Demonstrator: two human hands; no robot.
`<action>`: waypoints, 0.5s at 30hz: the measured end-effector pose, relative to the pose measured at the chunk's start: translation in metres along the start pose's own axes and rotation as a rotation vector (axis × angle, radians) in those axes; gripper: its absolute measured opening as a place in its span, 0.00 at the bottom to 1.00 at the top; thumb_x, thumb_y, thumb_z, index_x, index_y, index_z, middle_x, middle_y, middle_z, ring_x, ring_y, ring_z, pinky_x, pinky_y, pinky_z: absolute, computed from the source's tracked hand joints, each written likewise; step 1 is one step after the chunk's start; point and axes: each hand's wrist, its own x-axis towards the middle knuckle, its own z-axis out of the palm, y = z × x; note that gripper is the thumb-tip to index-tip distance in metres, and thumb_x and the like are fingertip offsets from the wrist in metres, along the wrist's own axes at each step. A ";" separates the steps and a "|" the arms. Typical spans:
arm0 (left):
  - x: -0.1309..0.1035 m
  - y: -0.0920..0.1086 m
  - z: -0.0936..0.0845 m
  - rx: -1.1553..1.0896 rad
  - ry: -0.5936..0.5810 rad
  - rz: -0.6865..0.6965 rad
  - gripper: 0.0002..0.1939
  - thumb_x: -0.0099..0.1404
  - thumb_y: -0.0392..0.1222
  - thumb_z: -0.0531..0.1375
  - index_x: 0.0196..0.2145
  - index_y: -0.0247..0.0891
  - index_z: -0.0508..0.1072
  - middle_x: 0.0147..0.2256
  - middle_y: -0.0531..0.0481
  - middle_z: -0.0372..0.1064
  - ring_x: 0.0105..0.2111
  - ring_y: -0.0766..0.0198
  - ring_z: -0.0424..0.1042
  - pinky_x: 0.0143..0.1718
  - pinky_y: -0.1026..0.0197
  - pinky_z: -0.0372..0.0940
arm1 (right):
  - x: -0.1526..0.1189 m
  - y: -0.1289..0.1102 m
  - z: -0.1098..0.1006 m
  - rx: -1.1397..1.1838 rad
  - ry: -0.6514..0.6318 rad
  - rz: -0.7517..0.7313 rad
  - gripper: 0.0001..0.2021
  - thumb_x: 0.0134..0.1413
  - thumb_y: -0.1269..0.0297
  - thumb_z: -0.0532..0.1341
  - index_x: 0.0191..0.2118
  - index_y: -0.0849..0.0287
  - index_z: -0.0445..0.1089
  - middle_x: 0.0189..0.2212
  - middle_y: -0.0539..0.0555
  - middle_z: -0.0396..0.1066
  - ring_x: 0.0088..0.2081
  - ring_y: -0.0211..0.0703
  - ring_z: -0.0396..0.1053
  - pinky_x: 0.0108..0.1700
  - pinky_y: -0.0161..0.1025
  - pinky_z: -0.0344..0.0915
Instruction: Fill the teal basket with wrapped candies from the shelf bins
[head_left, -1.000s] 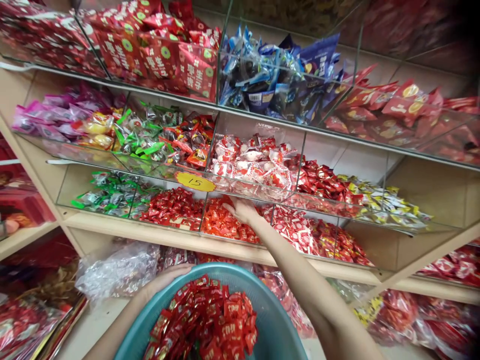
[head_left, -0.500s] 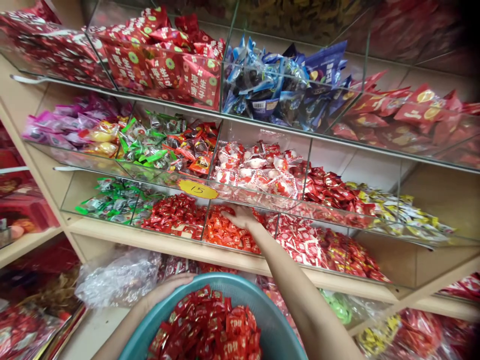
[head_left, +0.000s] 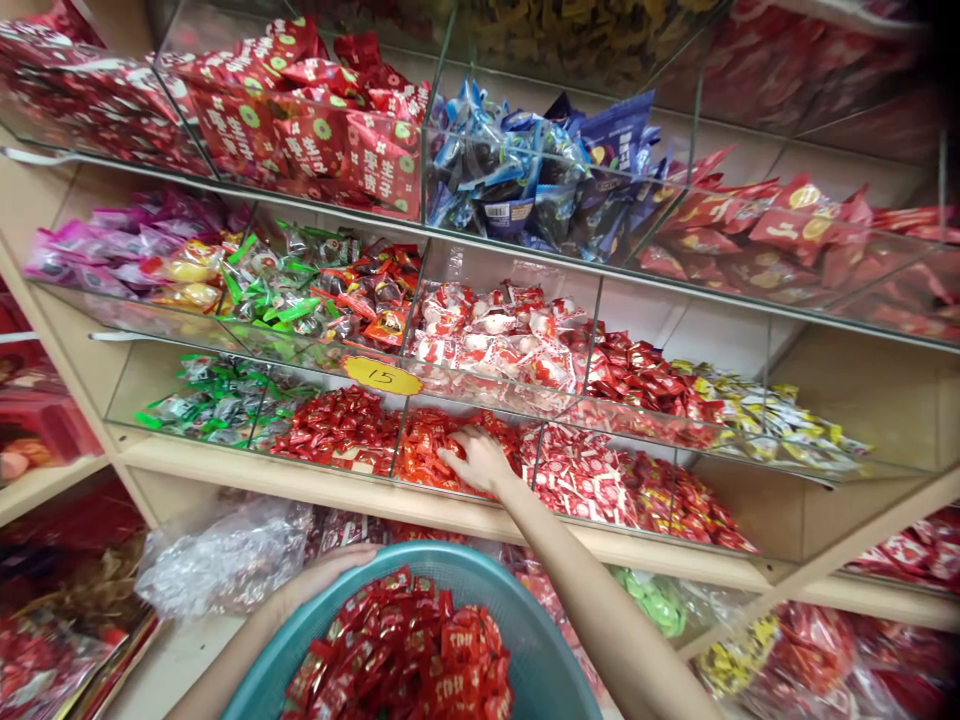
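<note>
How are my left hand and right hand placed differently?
Your left hand lies along the basket rim, while your right hand reaches into the orange-red candies on the shelf. The right hand's fingers are spread; the left hand's look closer together. Both are bare.

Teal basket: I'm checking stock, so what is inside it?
Shiny red-wrapped sweets are heaped inside the teal basket. What lies beneath the top layer is covered and cannot be seen.

- Btm shelf (head_left: 450, 508): green pkts (head_left: 214, 405), red sweets (head_left: 337, 425), orange-red sweets (head_left: 422, 452)
- Mid shelf (head_left: 150, 315): purple pkts (head_left: 112, 245), yellow/wht pkts (head_left: 780, 420)
- Upr shelf (head_left: 525, 252): lg red bags (head_left: 300, 140), blue bags (head_left: 487, 150)
</note>
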 end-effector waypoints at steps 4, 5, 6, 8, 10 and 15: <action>0.001 0.000 0.000 0.026 -0.019 0.023 0.22 0.51 0.55 0.61 0.43 0.47 0.76 0.48 0.54 0.72 0.55 0.52 0.63 0.59 0.56 0.52 | -0.010 -0.002 -0.005 -0.003 -0.017 -0.014 0.24 0.59 0.44 0.47 0.49 0.55 0.68 0.47 0.57 0.68 0.50 0.47 0.62 0.51 0.43 0.53; 0.001 0.001 0.000 0.036 -0.025 0.027 0.22 0.51 0.55 0.61 0.43 0.47 0.76 0.49 0.55 0.72 0.55 0.53 0.62 0.59 0.56 0.52 | -0.009 0.000 -0.007 0.009 -0.008 -0.012 0.25 0.59 0.44 0.46 0.49 0.55 0.68 0.47 0.56 0.68 0.50 0.47 0.61 0.51 0.43 0.53; 0.001 0.000 0.000 0.040 -0.029 0.032 0.21 0.52 0.55 0.61 0.43 0.48 0.76 0.49 0.55 0.71 0.55 0.53 0.62 0.59 0.56 0.52 | -0.007 0.002 -0.010 0.025 0.013 0.000 0.25 0.60 0.43 0.44 0.49 0.54 0.68 0.48 0.56 0.68 0.51 0.47 0.61 0.52 0.44 0.52; 0.001 -0.001 -0.001 0.038 -0.029 0.042 0.19 0.53 0.54 0.60 0.43 0.49 0.76 0.49 0.57 0.71 0.55 0.54 0.63 0.59 0.56 0.52 | 0.002 0.009 -0.014 0.048 0.074 0.069 0.27 0.60 0.43 0.41 0.50 0.53 0.67 0.49 0.56 0.67 0.52 0.48 0.61 0.53 0.45 0.51; 0.002 -0.003 -0.002 0.044 -0.015 0.041 0.18 0.54 0.53 0.60 0.42 0.50 0.76 0.48 0.57 0.72 0.55 0.54 0.63 0.59 0.57 0.52 | 0.016 0.017 -0.017 0.036 0.113 0.185 0.30 0.61 0.43 0.38 0.52 0.55 0.66 0.51 0.58 0.67 0.54 0.49 0.60 0.55 0.45 0.50; 0.003 -0.007 -0.006 0.046 -0.018 0.049 0.20 0.54 0.54 0.60 0.44 0.51 0.75 0.48 0.58 0.72 0.55 0.54 0.63 0.59 0.57 0.52 | 0.037 0.032 -0.012 -0.008 0.076 0.338 0.32 0.62 0.47 0.38 0.50 0.64 0.68 0.50 0.65 0.67 0.54 0.53 0.61 0.54 0.44 0.52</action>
